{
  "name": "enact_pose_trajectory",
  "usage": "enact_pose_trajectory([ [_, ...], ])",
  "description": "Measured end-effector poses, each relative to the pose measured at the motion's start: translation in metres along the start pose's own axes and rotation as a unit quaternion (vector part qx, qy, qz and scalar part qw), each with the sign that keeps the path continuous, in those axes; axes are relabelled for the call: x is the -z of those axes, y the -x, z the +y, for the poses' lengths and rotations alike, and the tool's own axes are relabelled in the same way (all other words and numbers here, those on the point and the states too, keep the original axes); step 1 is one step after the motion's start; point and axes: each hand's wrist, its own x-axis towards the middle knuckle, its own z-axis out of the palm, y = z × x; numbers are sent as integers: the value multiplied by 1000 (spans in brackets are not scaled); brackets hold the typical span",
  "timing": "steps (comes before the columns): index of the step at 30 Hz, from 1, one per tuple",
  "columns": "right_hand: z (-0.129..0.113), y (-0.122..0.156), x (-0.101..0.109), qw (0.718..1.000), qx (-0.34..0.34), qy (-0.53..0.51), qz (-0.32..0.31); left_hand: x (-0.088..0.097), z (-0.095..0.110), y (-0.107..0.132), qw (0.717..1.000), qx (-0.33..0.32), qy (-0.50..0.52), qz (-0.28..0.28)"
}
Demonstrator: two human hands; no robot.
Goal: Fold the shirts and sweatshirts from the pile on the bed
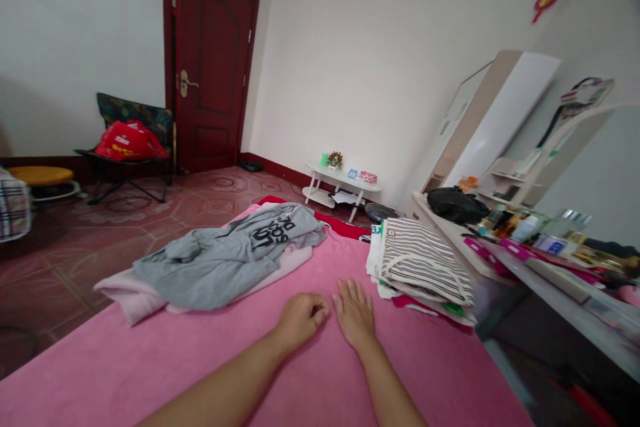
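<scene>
Folded clothes [425, 257] stacked on a pink bed [320, 373], gray top [225, 257] to their left, left hand [301, 321] loosely curled, released, right hand [356, 317] flat, released, red bag [131, 142] on a chair [135, 110], contents hidden

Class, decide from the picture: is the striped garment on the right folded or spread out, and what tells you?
Folded: the striped garment lies as a compact bundle on a stack of other clothes.
</scene>
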Motion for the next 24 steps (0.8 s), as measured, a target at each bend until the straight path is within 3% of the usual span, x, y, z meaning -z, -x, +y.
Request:
enact_pose_trajectory([
  [5,-6,10,-5,999,-31,5,27,1,-2,4,999,-28,9,-13],
  [8,3,10,-9,999,-21,-22,34,4,-2,6,998,-48,17,-32],
  [11,17,5,-15,996,5,-71,52,18,-4,3,996,-74,26,-50],
  [13,26,1,-20,991,26,-109,75,38,-8,-2,997,-82,12,-9],
  [15,32,-2,-24,984,41,-142,97,66,-16,-7,991,-76,-56,95],
  [17,35,-4,-28,979,51,-164,111,97,-28,-10,963,-52,-165,207],
  [19,35,-4,-29,976,55,-177,115,123,-42,-9,925,1,-266,271],
  [21,35,-3,-29,975,57,-185,113,141,-57,-6,900,81,-326,279],
  [24,34,-2,-27,974,54,-191,107,149,-75,-3,889,165,-363,224],
])
